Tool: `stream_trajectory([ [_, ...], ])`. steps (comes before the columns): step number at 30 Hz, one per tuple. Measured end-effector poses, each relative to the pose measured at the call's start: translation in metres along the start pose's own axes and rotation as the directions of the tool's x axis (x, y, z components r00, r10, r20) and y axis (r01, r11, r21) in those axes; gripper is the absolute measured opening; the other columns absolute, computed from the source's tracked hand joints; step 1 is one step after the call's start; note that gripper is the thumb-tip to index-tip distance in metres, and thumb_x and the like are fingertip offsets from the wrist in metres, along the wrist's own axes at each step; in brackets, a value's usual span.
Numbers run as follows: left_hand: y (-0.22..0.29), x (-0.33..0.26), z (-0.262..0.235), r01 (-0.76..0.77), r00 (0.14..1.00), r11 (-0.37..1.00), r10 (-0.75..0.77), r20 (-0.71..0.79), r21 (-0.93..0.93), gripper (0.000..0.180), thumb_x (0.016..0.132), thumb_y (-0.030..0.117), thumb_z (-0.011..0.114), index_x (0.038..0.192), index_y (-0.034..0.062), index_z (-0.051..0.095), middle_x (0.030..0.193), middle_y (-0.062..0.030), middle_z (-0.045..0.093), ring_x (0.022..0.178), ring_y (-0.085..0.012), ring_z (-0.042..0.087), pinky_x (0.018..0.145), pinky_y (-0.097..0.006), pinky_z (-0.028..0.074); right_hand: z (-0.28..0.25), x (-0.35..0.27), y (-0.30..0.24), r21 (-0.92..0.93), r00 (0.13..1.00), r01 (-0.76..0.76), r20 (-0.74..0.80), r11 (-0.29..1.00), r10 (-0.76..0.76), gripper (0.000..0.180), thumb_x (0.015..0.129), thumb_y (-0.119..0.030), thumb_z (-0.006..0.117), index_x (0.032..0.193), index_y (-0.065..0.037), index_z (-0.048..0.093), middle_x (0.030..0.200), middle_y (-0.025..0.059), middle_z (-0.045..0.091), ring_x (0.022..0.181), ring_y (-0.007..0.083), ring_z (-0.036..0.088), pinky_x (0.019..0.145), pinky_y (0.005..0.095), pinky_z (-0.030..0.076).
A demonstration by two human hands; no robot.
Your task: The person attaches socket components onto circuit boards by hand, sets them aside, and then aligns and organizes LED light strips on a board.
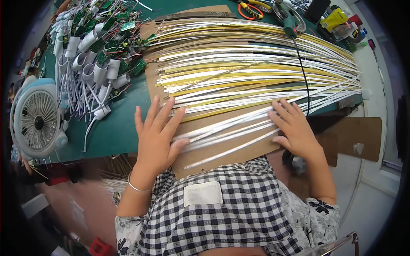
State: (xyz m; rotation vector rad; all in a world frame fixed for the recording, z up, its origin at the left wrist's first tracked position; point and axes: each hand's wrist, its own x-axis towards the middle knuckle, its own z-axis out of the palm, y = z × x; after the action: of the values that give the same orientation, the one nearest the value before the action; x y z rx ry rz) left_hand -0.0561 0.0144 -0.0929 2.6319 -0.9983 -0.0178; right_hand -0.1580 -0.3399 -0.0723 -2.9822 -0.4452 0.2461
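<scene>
Several white LED light strips lie side by side on a brown cardboard sheet in front of me. My left hand rests at their left ends, fingers spread and thumb on the strips. Farther right, my right hand lies over the same strips with its fingers stretched out. Neither hand is closed round anything. Beyond them a wide bundle of white and yellow strips covers the cardboard, its right ends drawn together. One short strip lies apart at the near edge.
At the left, a heap of white cylindrical housings carries cables and green circuit boards. A small fan stands before it. A soldering iron trails its black cord across the strips. Pliers and bottles are at the back.
</scene>
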Motion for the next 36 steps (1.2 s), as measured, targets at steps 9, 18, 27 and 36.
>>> stream_trajectory([
  [9, -0.005, 0.012, 0.003, 0.006, 0.977, 1.0, -0.012, -0.212, -0.027, 0.015, 0.075, 0.015, 0.072, 0.09, 0.0162, 0.069, 0.087, 0.0013, 0.059, 0.09, -0.0192, 0.055, 0.09, -0.042, 0.032, 0.006, 0.051, 0.012, 0.198, 0.948, 0.012, -0.314, 0.98, 0.052, 0.012, 0.08, -0.014, 0.065, 0.091, -0.009, 0.065, 0.096, 0.0041, 0.062, 0.092, 0.0265, 0.055, 0.084, 0.0391, 0.044],
  [18, -0.009, 0.01, -0.006, 0.08, 0.977, 0.897, -0.156, -0.143, -0.434, 0.01, 0.076, 0.011, 0.071, 0.085, 0.0108, 0.067, 0.081, -0.001, 0.062, 0.081, -0.0203, 0.055, 0.087, -0.036, 0.031, 0.004, 0.053, 0.019, 0.231, 0.932, 0.031, -0.359, 0.972, 0.055, 0.006, 0.08, -0.012, 0.065, 0.083, -0.008, 0.063, 0.084, 0.0033, 0.059, 0.084, 0.0255, 0.055, 0.079, 0.0374, 0.042],
  [27, 0.008, 0.017, -0.011, 0.092, 0.975, 0.995, -0.083, -0.206, 0.035, 0.012, 0.075, 0.017, 0.073, 0.085, 0.013, 0.067, 0.083, -0.0018, 0.054, 0.084, -0.0204, 0.05, 0.083, -0.038, 0.03, -0.003, 0.065, 0.017, 0.231, 0.898, 0.006, -0.43, 0.973, 0.096, 0.01, 0.077, -0.008, 0.068, 0.085, -0.005, 0.063, 0.088, 0.0092, 0.06, 0.088, 0.0294, 0.054, 0.078, 0.0388, 0.043],
  [36, -0.01, 0.019, 0.001, 0.122, 0.969, 0.99, -0.103, -0.222, 0.071, 0.019, 0.078, 0.015, 0.07, 0.096, 0.0122, 0.067, 0.09, -0.0029, 0.057, 0.089, -0.0215, 0.052, 0.083, -0.037, 0.032, 0.005, 0.065, 0.033, 0.027, 0.926, -0.007, -0.377, 1.0, 0.017, 0.01, 0.076, -0.006, 0.063, 0.085, -0.004, 0.063, 0.083, 0.0083, 0.061, 0.084, 0.0287, 0.057, 0.077, 0.0393, 0.047],
])
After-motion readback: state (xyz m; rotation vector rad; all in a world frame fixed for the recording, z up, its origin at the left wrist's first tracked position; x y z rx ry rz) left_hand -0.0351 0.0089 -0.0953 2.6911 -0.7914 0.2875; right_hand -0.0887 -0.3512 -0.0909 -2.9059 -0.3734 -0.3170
